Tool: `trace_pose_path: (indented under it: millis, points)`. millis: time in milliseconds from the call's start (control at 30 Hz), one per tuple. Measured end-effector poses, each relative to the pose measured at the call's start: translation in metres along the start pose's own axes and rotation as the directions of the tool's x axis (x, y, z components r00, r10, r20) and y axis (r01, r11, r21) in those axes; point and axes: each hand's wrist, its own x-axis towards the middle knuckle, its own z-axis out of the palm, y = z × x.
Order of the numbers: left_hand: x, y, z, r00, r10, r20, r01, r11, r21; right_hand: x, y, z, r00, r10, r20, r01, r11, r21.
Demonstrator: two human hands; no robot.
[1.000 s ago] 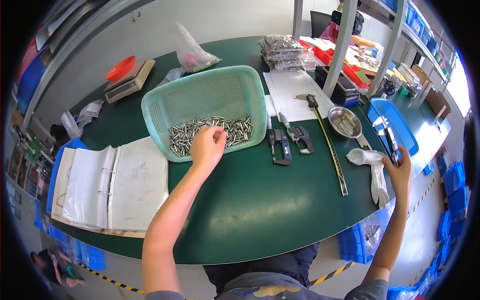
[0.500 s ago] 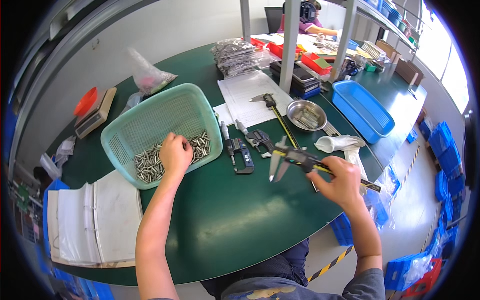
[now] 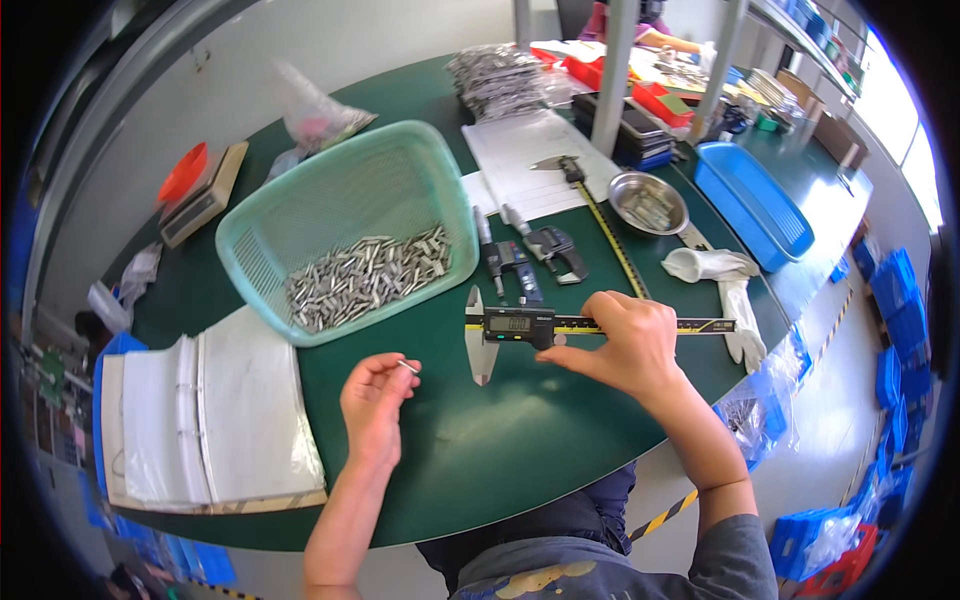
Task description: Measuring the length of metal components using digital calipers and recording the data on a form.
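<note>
With left hand (image 3: 372, 410) pinching a small metal pin (image 3: 408, 367); with right hand (image 3: 640, 345) grasping a digital caliper (image 3: 515, 325).

In the left hand, closed to a light pinch between thumb and fingertips, holding the pin, partly hidden, above the green tabletop (image 3: 450, 450), between the open binder (image 3: 245, 410) and the caliper; in the right hand, wrapped around the beam with thumb along its lower edge, holding the caliper crosswise, jaws together at the left end, well apart from the pin; with many similar pins (image 3: 370, 275) heaped inside the green basket (image 3: 320, 210), beyond the left hand; with two micrometers (image 3: 512, 262) lying just beyond the caliper; with a white glove (image 3: 705, 264) lying near the beam's right end.
</note>
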Motion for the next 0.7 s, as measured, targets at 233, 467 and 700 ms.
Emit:
trace_pose_path:
  millis: [233,467,700]
  points:
    - [-0.026,-0.014,-0.004,0.998,0.057,-0.003,-0.056,0.983,-0.173,0.008,-0.032,0.037,0.985,-0.119,-0.128,0.139,0.978,0.159]
    - [-0.033,-0.013,-0.003,0.993,0.071,0.096,-0.055,0.986,-0.160,-0.002,-0.032,0.043,0.990,-0.139,-0.031,0.142,0.960,0.241]
    - [-0.032,-0.015,-0.003,0.991,0.095,0.098,-0.078,0.983,-0.167,-0.008,-0.024,0.042,0.977,-0.211,-0.012,0.204,0.928,0.312]
